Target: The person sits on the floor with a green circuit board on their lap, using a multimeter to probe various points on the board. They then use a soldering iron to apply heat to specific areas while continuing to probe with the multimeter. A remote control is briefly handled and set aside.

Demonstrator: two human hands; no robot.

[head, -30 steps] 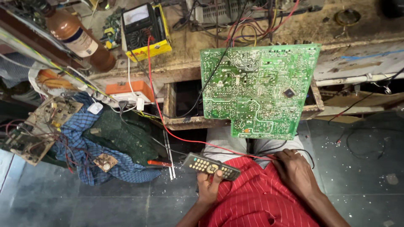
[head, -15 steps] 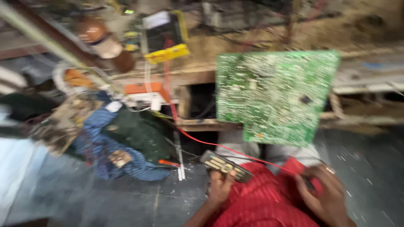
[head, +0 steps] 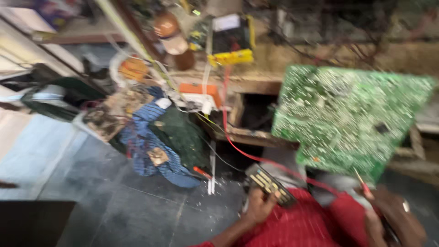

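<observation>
In the head view, which is blurred, a dark rectangular remote control with pale buttons is being gripped by the left hand, its fingers curled around the lower end, just above the red striped cloth over the lap. A thin red-handled probe is being pinched by the right hand at the lower right, the tip pointing up toward a large green printed circuit board that is being propped on the wooden bench edge. A red wire is being trailed from a yellow-cased multimeter on the bench down past the remote. A blue checked cloth is lying on the grey floor to the left.
</observation>
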